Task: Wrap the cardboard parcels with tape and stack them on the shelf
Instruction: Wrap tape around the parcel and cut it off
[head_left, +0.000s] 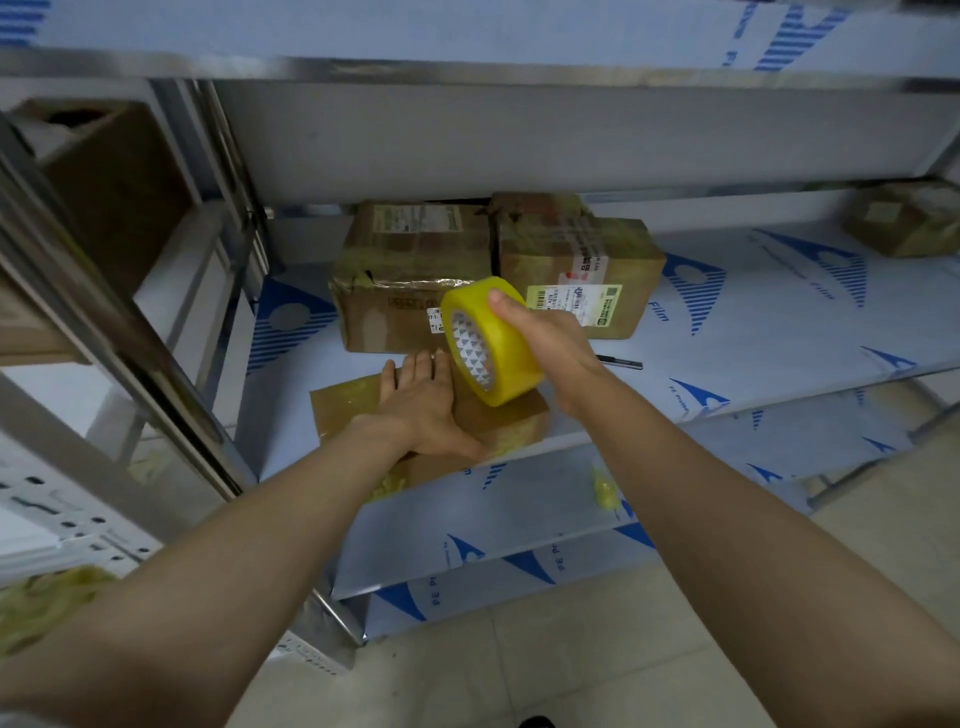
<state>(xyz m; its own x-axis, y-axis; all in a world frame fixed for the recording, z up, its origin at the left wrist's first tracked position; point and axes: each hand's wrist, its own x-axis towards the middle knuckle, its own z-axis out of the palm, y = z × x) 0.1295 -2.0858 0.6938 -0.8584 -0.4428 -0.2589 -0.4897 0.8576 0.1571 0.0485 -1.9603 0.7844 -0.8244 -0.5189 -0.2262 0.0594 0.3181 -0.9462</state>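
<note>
A flat cardboard parcel lies near the front edge of the middle shelf. My left hand presses flat on its top, fingers straight. My right hand grips a roll of yellow tape and holds it just above the parcel's right end. Two taped cardboard parcels stand side by side behind it: one on the left, one on the right, both with labels.
Another parcel sits at the far right of the shelf. A dark pen-like thing lies right of my right hand. Crumpled tape scraps lie on the lower shelf. A brown box stands in the rack to the left.
</note>
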